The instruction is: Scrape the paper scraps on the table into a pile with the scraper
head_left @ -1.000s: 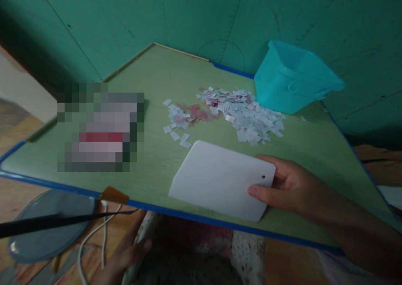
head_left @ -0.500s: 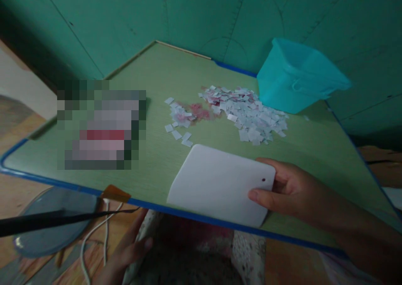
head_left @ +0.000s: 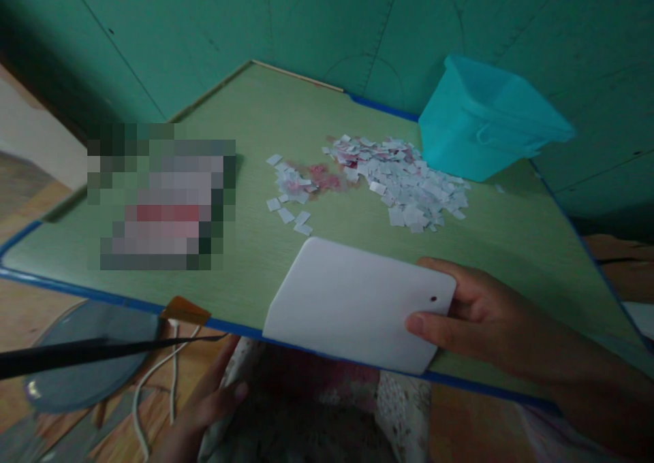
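Note:
My right hand (head_left: 475,316) grips a white plastic scraper (head_left: 352,299) by its right end, thumb on top beside a small hole. The scraper lies near the front edge of the green table (head_left: 245,245), its lower side reaching over the blue rim. Beyond it are a large heap of small white paper pieces (head_left: 409,177) and a smaller patch of pieces (head_left: 291,184), with a reddish smear between them. Below the table edge, my left hand (head_left: 212,398) is closed on the left rim of an open, pale, speckled sack (head_left: 401,408); some fingers are hidden.
A turquoise bucket (head_left: 460,122) stands at the back right beside the heap. At the left lies a pixelated object (head_left: 163,204). A dark strap (head_left: 102,350), white cable (head_left: 137,402) and grey round seat (head_left: 86,381) are below left. The green wall (head_left: 306,27) rises behind.
The scraper has shifted and turned slightly toward the table's front edge, its lower side now further over the rim. My left hand keeps its hold on the sack; the paper pieces look the same.

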Demonstrator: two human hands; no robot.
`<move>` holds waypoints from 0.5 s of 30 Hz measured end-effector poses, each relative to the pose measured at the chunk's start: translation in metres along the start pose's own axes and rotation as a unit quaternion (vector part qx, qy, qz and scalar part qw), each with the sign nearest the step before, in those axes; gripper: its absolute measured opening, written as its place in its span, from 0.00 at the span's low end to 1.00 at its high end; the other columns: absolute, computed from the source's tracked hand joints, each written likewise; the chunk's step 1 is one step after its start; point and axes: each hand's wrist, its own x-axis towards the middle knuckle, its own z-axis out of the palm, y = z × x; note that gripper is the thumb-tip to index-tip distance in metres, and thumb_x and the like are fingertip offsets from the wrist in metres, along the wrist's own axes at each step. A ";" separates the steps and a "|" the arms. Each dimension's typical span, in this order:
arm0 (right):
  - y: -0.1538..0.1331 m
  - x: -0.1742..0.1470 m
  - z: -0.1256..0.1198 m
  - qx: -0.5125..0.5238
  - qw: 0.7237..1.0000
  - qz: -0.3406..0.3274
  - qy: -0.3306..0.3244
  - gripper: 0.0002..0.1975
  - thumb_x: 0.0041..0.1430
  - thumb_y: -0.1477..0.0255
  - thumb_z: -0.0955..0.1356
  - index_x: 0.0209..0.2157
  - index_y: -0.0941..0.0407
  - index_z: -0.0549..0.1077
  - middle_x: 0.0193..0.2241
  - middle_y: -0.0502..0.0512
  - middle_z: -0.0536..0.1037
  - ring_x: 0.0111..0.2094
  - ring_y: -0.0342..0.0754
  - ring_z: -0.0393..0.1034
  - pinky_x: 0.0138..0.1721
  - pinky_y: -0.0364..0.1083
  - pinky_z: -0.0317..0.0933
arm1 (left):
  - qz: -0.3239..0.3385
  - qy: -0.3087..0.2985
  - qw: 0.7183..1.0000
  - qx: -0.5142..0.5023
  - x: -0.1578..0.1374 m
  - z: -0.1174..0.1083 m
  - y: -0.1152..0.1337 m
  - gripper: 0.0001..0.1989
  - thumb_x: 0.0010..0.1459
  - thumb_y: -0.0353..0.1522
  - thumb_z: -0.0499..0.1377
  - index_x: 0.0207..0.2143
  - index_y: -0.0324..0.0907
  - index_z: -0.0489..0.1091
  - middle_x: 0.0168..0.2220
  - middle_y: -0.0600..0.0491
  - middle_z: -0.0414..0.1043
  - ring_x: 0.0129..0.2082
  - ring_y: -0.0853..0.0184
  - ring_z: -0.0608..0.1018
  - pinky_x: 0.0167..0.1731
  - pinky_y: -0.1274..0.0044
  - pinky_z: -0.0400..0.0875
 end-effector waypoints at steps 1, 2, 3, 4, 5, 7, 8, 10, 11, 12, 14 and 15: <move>-0.001 0.000 0.001 0.005 1.000 0.004 -0.004 0.14 0.52 0.68 0.68 0.43 0.50 0.69 0.35 0.47 0.78 0.34 0.41 0.73 0.33 0.38 0.67 | 0.001 0.002 1.000 -0.002 0.000 0.000 0.001 0.32 0.31 0.44 0.64 0.43 0.45 0.70 0.44 0.50 0.76 0.55 0.49 0.66 0.44 0.68 0.73; -0.002 0.000 0.002 0.009 1.000 0.009 -0.005 0.14 0.52 0.68 0.68 0.42 0.51 0.69 0.34 0.47 0.78 0.34 0.41 0.73 0.33 0.38 0.67 | -0.001 0.001 1.000 -0.004 0.000 0.000 0.001 0.32 0.31 0.44 0.64 0.44 0.46 0.70 0.44 0.51 0.77 0.55 0.48 0.66 0.45 0.68 0.72; -0.003 -0.001 0.003 0.010 1.000 0.011 -0.004 0.14 0.52 0.68 0.68 0.42 0.51 0.69 0.34 0.47 0.78 0.34 0.41 0.73 0.33 0.38 0.67 | -0.003 -0.002 1.000 -0.006 0.000 0.000 0.002 0.32 0.31 0.43 0.64 0.44 0.46 0.70 0.43 0.51 0.77 0.56 0.48 0.65 0.45 0.67 0.72; -0.004 -0.001 0.004 0.008 1.000 0.012 0.000 0.14 0.52 0.68 0.68 0.42 0.51 0.69 0.34 0.47 0.78 0.33 0.41 0.73 0.33 0.38 0.67 | -0.008 -0.004 1.000 -0.006 0.000 0.001 0.002 0.33 0.30 0.43 0.64 0.45 0.47 0.70 0.42 0.52 0.77 0.56 0.47 0.65 0.45 0.65 0.72; -0.004 -0.002 0.004 0.005 1.000 0.010 0.005 0.13 0.52 0.68 0.68 0.42 0.51 0.70 0.34 0.47 0.78 0.33 0.41 0.73 0.32 0.38 0.67 | -0.015 -0.003 1.000 -0.004 0.000 0.001 0.003 0.34 0.30 0.42 0.64 0.45 0.47 0.70 0.42 0.51 0.78 0.56 0.47 0.64 0.44 0.65 0.73; -0.003 -0.002 0.004 0.002 1.000 -0.005 0.020 0.13 0.52 0.68 0.68 0.42 0.50 0.70 0.34 0.46 0.78 0.33 0.41 0.73 0.32 0.38 0.68 | -0.024 0.002 1.000 0.000 0.000 0.002 0.004 0.35 0.30 0.42 0.64 0.46 0.47 0.69 0.43 0.51 0.77 0.56 0.47 0.64 0.44 0.65 0.73; -0.003 -0.002 0.002 0.000 0.999 -0.014 0.032 0.13 0.52 0.68 0.68 0.41 0.50 0.70 0.34 0.46 0.78 0.32 0.41 0.73 0.31 0.38 0.68 | -0.022 0.004 1.000 -0.002 0.000 0.003 0.004 0.35 0.30 0.42 0.64 0.46 0.46 0.69 0.44 0.50 0.76 0.57 0.47 0.63 0.45 0.66 0.72; -0.001 -0.001 -0.002 -0.011 0.996 -0.040 0.075 0.13 0.52 0.69 0.68 0.42 0.49 0.71 0.33 0.46 0.78 0.33 0.42 0.73 0.30 0.38 0.68 | -0.012 0.004 1.000 -0.011 -0.001 0.004 0.005 0.35 0.30 0.43 0.64 0.46 0.45 0.69 0.48 0.50 0.74 0.58 0.49 0.62 0.47 0.67 0.70; 0.000 0.001 -0.005 -0.017 0.992 -0.062 0.112 0.13 0.52 0.69 0.68 0.42 0.48 0.71 0.34 0.47 0.78 0.34 0.43 0.73 0.31 0.39 0.68 | -0.007 0.000 1.000 -0.014 -0.001 0.005 0.006 0.36 0.30 0.44 0.64 0.46 0.45 0.69 0.49 0.50 0.74 0.58 0.49 0.62 0.49 0.67 0.69; 0.000 0.003 -0.008 -0.021 0.983 -0.092 0.160 0.14 0.52 0.69 0.68 0.42 0.47 0.71 0.35 0.47 0.78 0.36 0.44 0.73 0.32 0.40 0.69 | -0.006 -0.004 1.000 -0.014 -0.001 0.004 0.006 0.37 0.30 0.45 0.64 0.47 0.45 0.68 0.49 0.50 0.73 0.58 0.49 0.62 0.49 0.67 0.68; -0.001 0.008 -0.015 -0.014 0.950 -0.157 0.269 0.14 0.53 0.68 0.68 0.43 0.46 0.71 0.39 0.47 0.77 0.40 0.46 0.72 0.36 0.43 0.69 | -0.012 -0.014 1.000 -0.004 -0.001 0.003 0.007 0.38 0.30 0.46 0.64 0.48 0.45 0.68 0.49 0.50 0.74 0.57 0.48 0.63 0.48 0.65 0.69; -0.002 0.012 -0.018 -0.002 0.930 -0.184 0.317 0.14 0.53 0.67 0.67 0.44 0.46 0.71 0.42 0.47 0.77 0.41 0.46 0.71 0.39 0.45 0.68 | -0.013 -0.022 1.000 0.003 -0.001 0.001 0.007 0.38 0.31 0.46 0.64 0.48 0.45 0.67 0.48 0.49 0.74 0.57 0.48 0.63 0.48 0.65 0.70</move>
